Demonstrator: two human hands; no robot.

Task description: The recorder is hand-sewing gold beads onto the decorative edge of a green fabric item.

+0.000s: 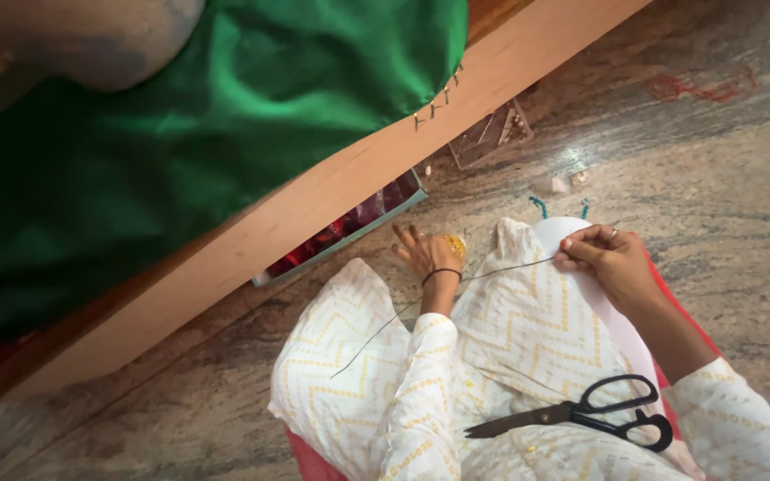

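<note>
- Down on the stone floor (180,419), seen from the head camera, a person is sitting with a white, yellow-patterned garment (528,330) spreading over the lap; the lap is serving as the work surface in place of any desk.
- Between the two hands a dark thread (492,270) is running nearly level, rising slightly toward the right; its long axis is lying left to right across the lap, and a loose tail is trailing down and to the left over the garment, ending near the knee.
- Right hand (601,260) is pinching the upper end of the thread between thumb and fingertips, closed on it, probably to keep the strand taut and off the cloth.
- Left hand (427,254) is reaching forward with fingers spread, apparently released; the thread is passing just by its wrist, and whether it is touching the thread I cannot tell; a small golden object (455,245) is lying just beside it.
- Black-handled scissors (585,414) are resting on the lap near the right forearm, blades pointing left, within easy reach.
- Above the lap, green fabric (189,116) is stretching over a slanting wooden frame (331,191), pinned along its edge; a tray of reddish things (349,227) is sitting beneath it.
</note>
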